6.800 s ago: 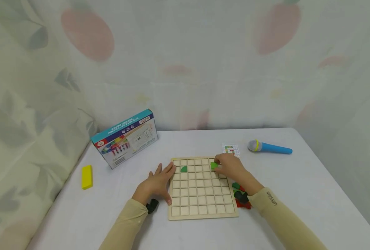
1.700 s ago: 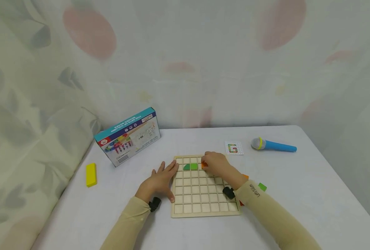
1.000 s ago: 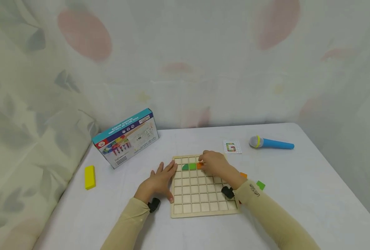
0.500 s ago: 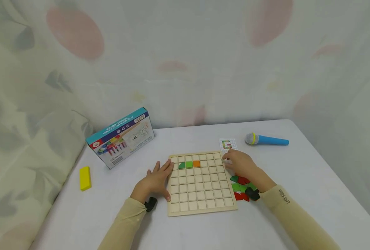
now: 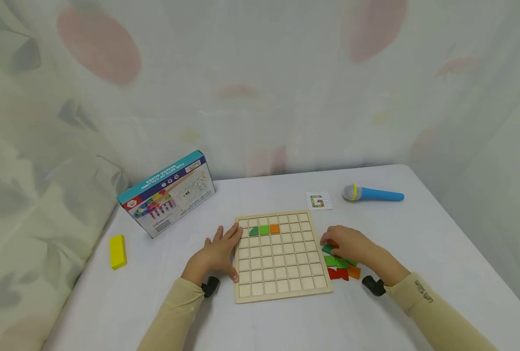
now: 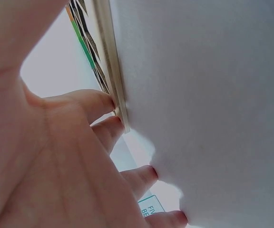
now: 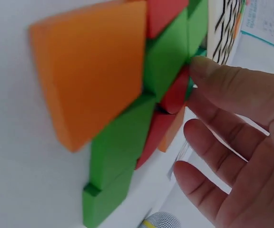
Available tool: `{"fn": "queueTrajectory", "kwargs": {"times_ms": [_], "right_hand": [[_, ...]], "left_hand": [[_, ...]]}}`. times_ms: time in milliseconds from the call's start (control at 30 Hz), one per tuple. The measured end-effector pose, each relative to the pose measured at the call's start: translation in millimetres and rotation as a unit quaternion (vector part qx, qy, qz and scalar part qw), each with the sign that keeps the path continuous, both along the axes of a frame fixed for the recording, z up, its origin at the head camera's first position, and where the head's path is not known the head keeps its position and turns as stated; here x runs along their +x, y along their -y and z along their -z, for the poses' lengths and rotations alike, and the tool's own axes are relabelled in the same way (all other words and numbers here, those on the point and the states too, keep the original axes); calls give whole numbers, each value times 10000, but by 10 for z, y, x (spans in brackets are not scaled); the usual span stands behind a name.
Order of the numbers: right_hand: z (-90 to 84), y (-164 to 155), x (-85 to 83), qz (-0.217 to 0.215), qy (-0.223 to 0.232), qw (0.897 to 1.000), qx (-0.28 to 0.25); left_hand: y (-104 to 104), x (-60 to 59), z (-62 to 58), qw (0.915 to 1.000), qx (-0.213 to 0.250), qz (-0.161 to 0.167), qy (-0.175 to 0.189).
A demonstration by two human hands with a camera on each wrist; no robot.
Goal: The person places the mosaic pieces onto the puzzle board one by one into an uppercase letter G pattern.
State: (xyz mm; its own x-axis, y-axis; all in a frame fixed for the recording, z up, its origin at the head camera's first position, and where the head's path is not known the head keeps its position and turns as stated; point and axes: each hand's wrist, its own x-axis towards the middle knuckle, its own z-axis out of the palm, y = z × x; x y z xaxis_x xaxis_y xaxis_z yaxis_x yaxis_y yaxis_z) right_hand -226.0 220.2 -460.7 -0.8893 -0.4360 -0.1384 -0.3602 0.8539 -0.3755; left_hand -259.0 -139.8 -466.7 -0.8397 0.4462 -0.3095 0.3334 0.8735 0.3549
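Observation:
My left hand (image 5: 216, 257) rests spread at the left edge of a wooden grid board (image 5: 281, 289). In the left wrist view, fingertips (image 6: 109, 102) touch the board's edge. In one row of the board sit a dark green quarter-circle tile (image 5: 254, 231), a light green square tile (image 5: 264, 229) and an orange square tile (image 5: 275, 228). Right of the board, my right hand (image 5: 352, 243) reaches into a cluster of loose tiles (image 7: 172, 57). Its thumb and index finger pinch at a dark green tile (image 5: 327, 249) lying there. Red, light green and orange tiles lie beside it.
A pattern card (image 5: 318, 201) lies behind the board, with a blue toy microphone (image 5: 378, 194) to its right. A printed box (image 5: 167, 192) stands at the back left. A yellow block (image 5: 118, 251) lies on the left side of the white table (image 5: 163, 321).
The light green tile now sits beside the dark green one, and an orange tile has been set next to it. My right hand has let go and moved right to the loose tiles.

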Motion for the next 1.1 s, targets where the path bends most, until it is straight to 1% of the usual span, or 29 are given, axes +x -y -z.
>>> {"fn": "queueTrajectory", "kwargs": {"times_ms": [133, 267, 400, 500, 667, 800, 967, 1100], "right_hand": [[7, 6, 18, 18, -49, 10000, -58], [40, 22, 22, 14, -292, 9996, -21], [77, 40, 15, 105, -640, 9978, 135], [88, 60, -5, 260, -755, 9962, 342], [53, 98, -68, 539, -774, 9935, 630], [-21, 146, -126, 634, -938, 9914, 655], [-111, 315, -230, 515, -1227, 9903, 410], [-100, 516, -346, 318, -1355, 9897, 333]], "left_hand": [[-5, 3, -11, 10000, 47, -3, 45], [2, -4, 6, 10000, 25, -46, 49], [3, -3, 7, 10000, 13, -61, 33], [-2, 4, -1, 10000, 14, -53, 31], [-9, 19, -28, 10000, 41, -61, 47], [-10, 23, -46, 10000, 33, -58, 55], [-11, 26, -56, 10000, 45, -26, 9], [-12, 24, -41, 10000, 65, -32, 54]]}}
